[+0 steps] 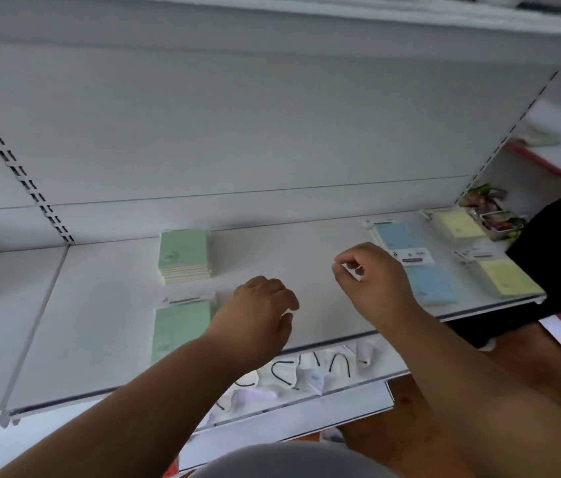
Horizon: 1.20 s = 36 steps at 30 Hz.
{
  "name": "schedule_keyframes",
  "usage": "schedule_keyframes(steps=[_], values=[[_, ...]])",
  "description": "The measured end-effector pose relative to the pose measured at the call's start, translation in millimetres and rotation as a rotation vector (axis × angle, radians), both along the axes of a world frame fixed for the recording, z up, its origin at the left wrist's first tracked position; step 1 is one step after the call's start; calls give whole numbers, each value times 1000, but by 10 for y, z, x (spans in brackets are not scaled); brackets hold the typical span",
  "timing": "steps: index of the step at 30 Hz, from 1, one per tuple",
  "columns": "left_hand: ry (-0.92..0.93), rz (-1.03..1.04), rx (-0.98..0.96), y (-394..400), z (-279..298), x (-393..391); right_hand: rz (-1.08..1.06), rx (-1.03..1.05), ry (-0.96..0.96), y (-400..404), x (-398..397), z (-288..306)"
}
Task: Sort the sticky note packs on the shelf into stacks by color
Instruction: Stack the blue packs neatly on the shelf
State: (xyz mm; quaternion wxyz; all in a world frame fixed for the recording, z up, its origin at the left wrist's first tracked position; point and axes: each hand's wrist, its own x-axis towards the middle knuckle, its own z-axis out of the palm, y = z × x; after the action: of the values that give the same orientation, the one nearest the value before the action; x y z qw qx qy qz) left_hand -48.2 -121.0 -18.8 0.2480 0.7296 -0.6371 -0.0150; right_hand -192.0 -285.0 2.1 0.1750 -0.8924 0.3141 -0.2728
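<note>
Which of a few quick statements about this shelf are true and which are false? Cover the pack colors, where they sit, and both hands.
1. The green stack sits left of both hands. True.
2. The blue packs lie at the left end of the shelf. False: they lie to the right, beside the right hand.
3. The yellow packs are the farthest to the right. True.
4. The left hand is lifting a red pack. False: no red pack shows, and its curled fingers hold no colored pack.
5. A second green pack lies nearer the shelf's front edge, by the left forearm. True.
</note>
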Motion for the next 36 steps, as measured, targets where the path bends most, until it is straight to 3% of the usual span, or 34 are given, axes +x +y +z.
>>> schedule_keyframes(steps=[4,9,13,16,18,21,24,28,33,36], values=[[78,22,62,-740,-148,-348,-60,60,119,-714,-341,3],[319,134,126,-1610,-166,-757,-130,145,237,-1615,-541,-74],[715,395,232,-2170,-151,-931,-199,289,476,-1988,-530,-194],[985,485,248,-2450,-150,-1013,-190,356,440,-2122,-521,-218],[1098,550,238,-2575,-139,-1027,-224,501,301,-2203,-486,-230],[881,626,339,-2681,-94,-990,-271,660,172,-2211,-406,-206],[832,691,335,-2639,-21,-940,-239,644,181,-2136,-337,-175],[930,833,-30,-2310,-70,-828,-48,554,134,-1829,-177,-178],[615,838,-214,-1755,-147,-582,13,433,26,-1217,113,-303],[476,810,-179,-1535,-240,-453,-6,524,19,-953,243,-394]])
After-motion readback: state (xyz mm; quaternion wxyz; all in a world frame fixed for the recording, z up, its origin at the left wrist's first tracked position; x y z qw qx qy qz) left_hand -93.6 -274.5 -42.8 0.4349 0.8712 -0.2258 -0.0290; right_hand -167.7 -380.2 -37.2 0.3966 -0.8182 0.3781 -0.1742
